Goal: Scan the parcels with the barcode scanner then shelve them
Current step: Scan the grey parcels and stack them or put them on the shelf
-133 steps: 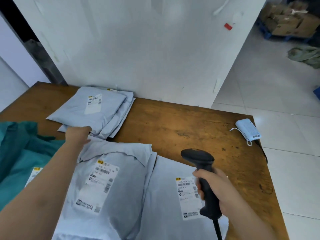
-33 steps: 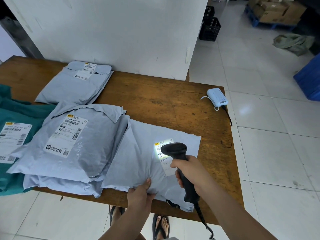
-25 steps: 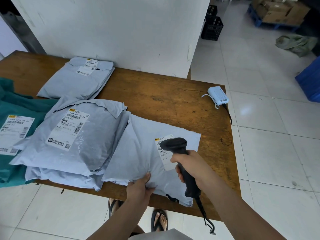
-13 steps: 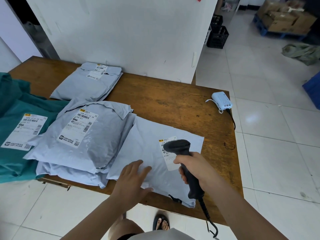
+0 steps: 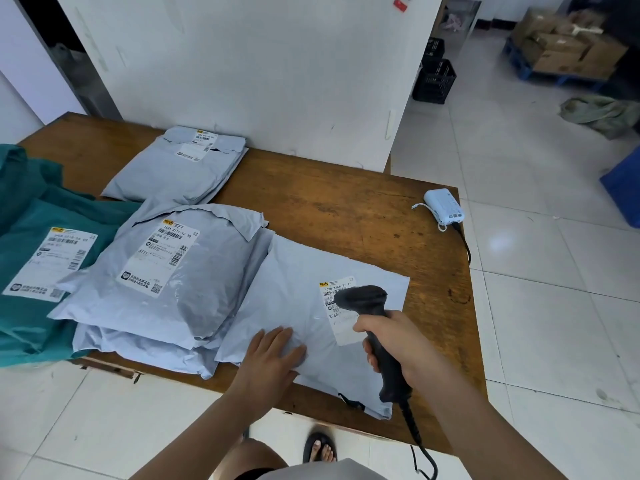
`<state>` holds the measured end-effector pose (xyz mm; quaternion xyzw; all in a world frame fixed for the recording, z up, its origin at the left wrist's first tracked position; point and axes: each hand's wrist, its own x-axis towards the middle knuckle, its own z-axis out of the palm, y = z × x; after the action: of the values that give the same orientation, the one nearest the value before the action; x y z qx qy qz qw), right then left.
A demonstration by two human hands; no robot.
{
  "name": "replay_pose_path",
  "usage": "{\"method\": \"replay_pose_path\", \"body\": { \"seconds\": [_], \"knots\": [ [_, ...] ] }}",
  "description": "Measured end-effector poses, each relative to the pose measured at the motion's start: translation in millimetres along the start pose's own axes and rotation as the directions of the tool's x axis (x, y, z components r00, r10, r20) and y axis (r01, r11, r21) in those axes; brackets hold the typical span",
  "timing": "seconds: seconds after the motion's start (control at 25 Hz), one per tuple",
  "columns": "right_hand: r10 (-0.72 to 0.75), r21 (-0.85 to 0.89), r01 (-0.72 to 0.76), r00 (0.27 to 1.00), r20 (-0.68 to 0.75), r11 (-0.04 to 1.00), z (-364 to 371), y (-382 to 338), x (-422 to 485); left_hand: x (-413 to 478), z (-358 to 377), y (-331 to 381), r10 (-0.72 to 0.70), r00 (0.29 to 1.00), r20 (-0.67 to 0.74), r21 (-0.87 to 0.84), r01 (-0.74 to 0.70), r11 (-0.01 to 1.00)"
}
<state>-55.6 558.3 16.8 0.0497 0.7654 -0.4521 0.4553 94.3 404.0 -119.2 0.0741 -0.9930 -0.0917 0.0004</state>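
Head view showed left hand [image 5: 273,355] flat on the limp, likely light poly mailer [image 5: 298,292] beside its label [image 5: 337,285], right hand [image 5: 398,344] gripping the barcode scanner [image 5: 363,299]; edges looked graspable.

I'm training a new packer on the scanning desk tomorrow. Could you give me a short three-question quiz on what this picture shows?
1. True or false: the left hand lies flat on the pale grey plastic mailer parcel at the front edge of the brown wooden table.
2. Which hand grips the black handheld barcode scanner? A) the left hand B) the right hand C) neither
3. Fill in: the labelled plastic parcel at the table's left end is ____ in colour.

Key: 1 true; 2 B; 3 teal.
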Motion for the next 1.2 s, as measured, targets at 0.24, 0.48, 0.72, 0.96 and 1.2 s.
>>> {"method": "replay_pose_path", "body": {
  "seconds": [0.24, 0.48, 0.72, 0.96, 1.2],
  "knots": [
    [-0.006, -0.013, 0.006, 1.0, -0.006, 1.0, 0, -6, -1, -3, 5, 2, -0.014, 0.998, 0.056, -0.005, 0.015, 1.0],
    [-0.094, 0.054, 0.093, 0.995, 0.021, 0.994, 8, -26, -4, 14, -49, -14, -0.069, 0.989, 0.127, -0.221, 0.096, 0.97],
    [-0.121, 0.224, 0.111, 0.992, 0.032, 0.968, 42, -66, 9, 74, -132, -132, -0.198, 0.919, -0.34, -0.227, 0.124, 0.966],
    [-0.177, 0.248, 0.206, 0.975, -0.133, 0.947, 74, -108, 31, 138, -174, -316, -0.674, 0.726, -0.135, -0.048, 0.675, 0.736],
    [-0.06, 0.278, 0.146, 0.954, -0.294, 0.95, 92, -138, 59, 189, -148, -416, -0.534, 0.822, 0.197, 0.407, 0.427, 0.807]
  ]
}}
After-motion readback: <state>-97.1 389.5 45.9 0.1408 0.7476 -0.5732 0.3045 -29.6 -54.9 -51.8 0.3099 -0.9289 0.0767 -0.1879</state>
